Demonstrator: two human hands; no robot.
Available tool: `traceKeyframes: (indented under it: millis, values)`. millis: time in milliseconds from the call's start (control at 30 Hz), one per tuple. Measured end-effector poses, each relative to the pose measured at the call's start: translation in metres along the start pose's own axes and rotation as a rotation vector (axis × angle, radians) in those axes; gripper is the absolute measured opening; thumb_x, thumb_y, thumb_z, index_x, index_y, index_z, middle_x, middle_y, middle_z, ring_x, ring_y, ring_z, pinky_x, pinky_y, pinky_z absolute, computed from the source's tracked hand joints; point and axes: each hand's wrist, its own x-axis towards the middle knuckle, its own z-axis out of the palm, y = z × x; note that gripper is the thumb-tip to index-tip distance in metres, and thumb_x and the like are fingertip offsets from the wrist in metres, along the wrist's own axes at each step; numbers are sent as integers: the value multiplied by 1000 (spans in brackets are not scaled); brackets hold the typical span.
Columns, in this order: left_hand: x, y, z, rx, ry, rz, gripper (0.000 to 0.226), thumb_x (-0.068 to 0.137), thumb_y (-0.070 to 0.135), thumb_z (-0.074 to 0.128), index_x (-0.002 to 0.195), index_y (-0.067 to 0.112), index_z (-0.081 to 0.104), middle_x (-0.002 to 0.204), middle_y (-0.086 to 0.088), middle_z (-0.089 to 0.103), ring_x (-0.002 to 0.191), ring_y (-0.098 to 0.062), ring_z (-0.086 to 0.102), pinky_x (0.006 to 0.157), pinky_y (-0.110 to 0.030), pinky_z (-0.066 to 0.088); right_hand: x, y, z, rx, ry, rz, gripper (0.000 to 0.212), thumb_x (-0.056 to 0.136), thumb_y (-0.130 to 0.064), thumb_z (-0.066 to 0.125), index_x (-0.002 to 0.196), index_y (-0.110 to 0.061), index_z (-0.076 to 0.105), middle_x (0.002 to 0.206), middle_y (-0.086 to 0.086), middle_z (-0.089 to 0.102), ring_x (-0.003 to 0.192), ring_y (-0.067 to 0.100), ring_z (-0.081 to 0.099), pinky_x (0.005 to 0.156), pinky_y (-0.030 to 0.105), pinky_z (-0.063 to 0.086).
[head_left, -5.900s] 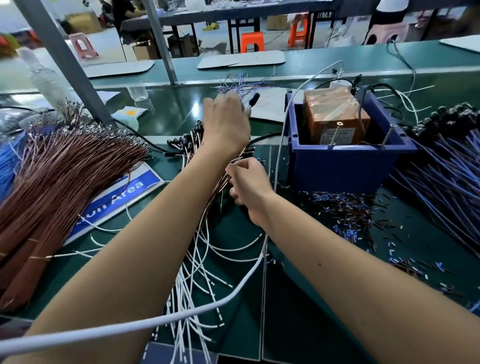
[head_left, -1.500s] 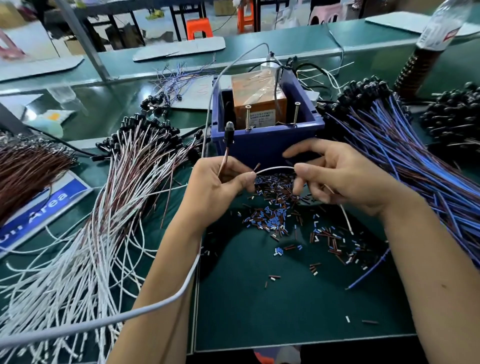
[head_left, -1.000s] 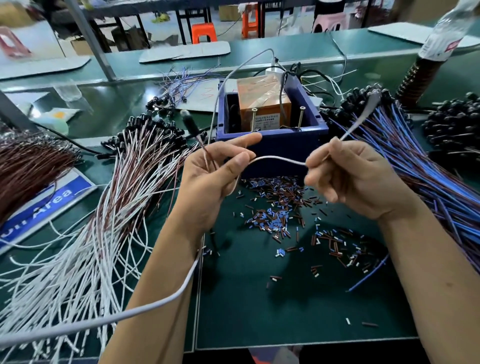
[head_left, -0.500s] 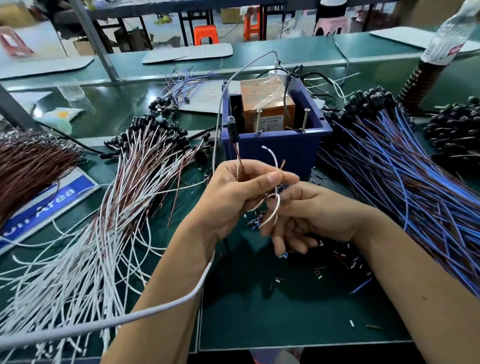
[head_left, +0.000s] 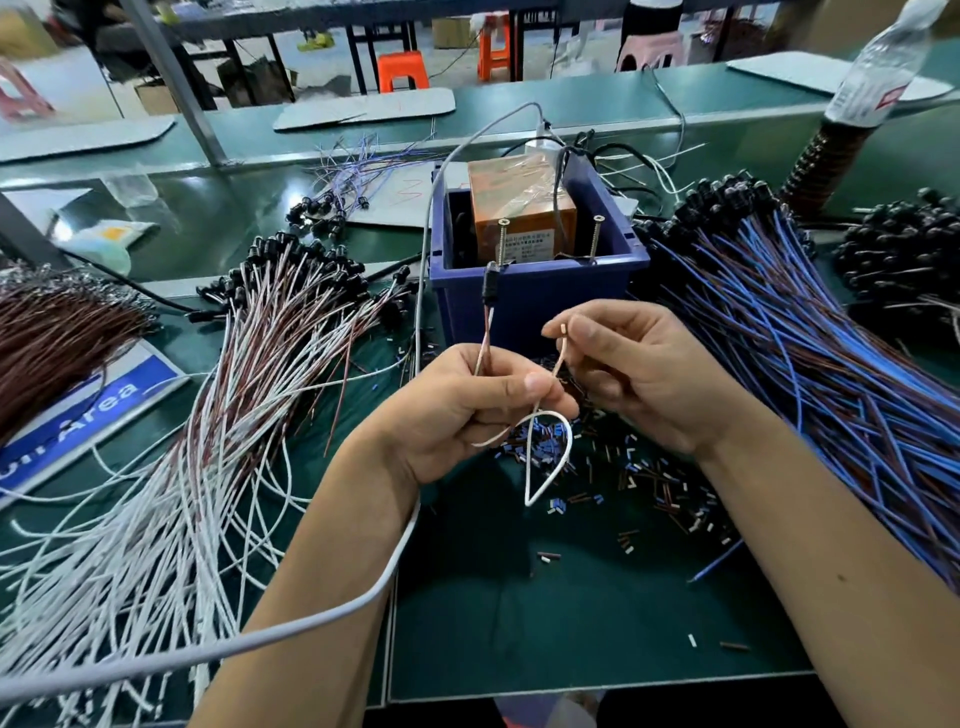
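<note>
Right hand (head_left: 644, 374) now sits apart from the left hand (head_left: 462, 415), off to its right, not tucked under it as half a second ago. The wire (head_left: 527, 478) has opened into a drooping loop below the hands.

Left hand: thumb and fingers clamped on the wire near the middle of the scene, above the green mat (head_left: 519, 623). The wire's black plug (head_left: 489, 288) sticks up from that grip, in front of the blue bin (head_left: 540, 306). Right hand: thumb and forefinger pinch the wire's other end, tip pointing up, other fingers curled in.

The bin is just beyond the hands and holds an orange box (head_left: 519, 208) wrapped in clear film. Two screws (head_left: 501, 239) stand at its near rim. Cut bits of insulation (head_left: 639, 478) are scattered on the mat under and to the right of the hands.

Left of the hands lies a fan of white and brown wires (head_left: 208, 441) with black plugs at the far ends. Far left there is a brown bundle (head_left: 52, 338) and a blue sign (head_left: 93, 410). Right of the hands lies a blue wire bundle (head_left: 831, 364). A bottle (head_left: 878, 67) stands far right. A grey cable (head_left: 311, 623) crosses the near left under the left forearm.
</note>
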Motion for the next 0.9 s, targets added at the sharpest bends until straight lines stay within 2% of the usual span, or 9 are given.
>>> traceKeyframes:
  millis: [233,367,433,533,600,667,733,800,900]
  values:
    - [0,0,-1,-12,1,-43,21,87,12,63,73,10,78,82,-11,77,38,2,30,34,-7,26,-3,-4,3,-40,-8,-55,11,95,-20,75,94,-10,76,63,8,39,49,10,32,42,17,29]
    - [0,0,-3,-25,-48,0,15,88,6,72,76,11,80,79,-5,77,37,4,33,34,-6,27,-2,-5,9,35,52,-110,7,95,-15,69,90,-11,73,62,-3,49,48,6,37,42,16,30]
    - [0,0,-5,-33,-73,37,8,79,21,79,77,14,81,83,-3,78,38,4,35,35,-6,27,-1,-3,12,60,85,-117,11,97,-13,66,90,-13,74,65,-1,52,48,6,37,41,17,28]
    - [0,0,-6,-62,-94,60,20,73,34,85,79,15,81,85,-2,78,40,3,36,35,-6,28,0,-2,16,89,111,-130,16,98,-13,63,88,-16,75,76,3,57,49,5,39,40,17,27]
    - [0,-1,-7,-56,-80,68,16,75,30,84,78,15,81,84,-3,78,39,4,35,35,-6,27,2,-4,14,158,121,-169,20,102,-12,58,88,-16,71,81,2,59,51,4,40,40,15,29]
    - [0,-2,-5,-38,-45,88,6,82,16,79,76,15,81,82,-3,78,38,4,34,35,-6,27,2,-8,8,240,156,-215,22,105,-12,53,87,-14,64,83,2,59,51,4,40,39,14,32]
    - [1,-3,-3,-52,-4,126,11,85,10,75,77,14,81,74,3,75,38,5,33,35,-6,26,0,-9,2,225,192,-220,21,104,-19,58,84,-14,64,81,2,59,50,3,40,39,14,32]
    - [3,-1,-2,-106,30,172,11,80,22,77,81,12,82,58,10,62,36,5,30,35,-7,22,0,-6,3,136,204,-149,20,98,-26,65,83,-14,70,77,2,59,48,4,42,38,14,32]
    - [8,-2,-3,-151,90,190,12,84,21,77,84,10,82,49,14,49,35,4,27,34,-7,22,1,1,11,77,113,-43,21,96,-28,65,99,-11,78,77,2,62,50,5,46,38,15,30]
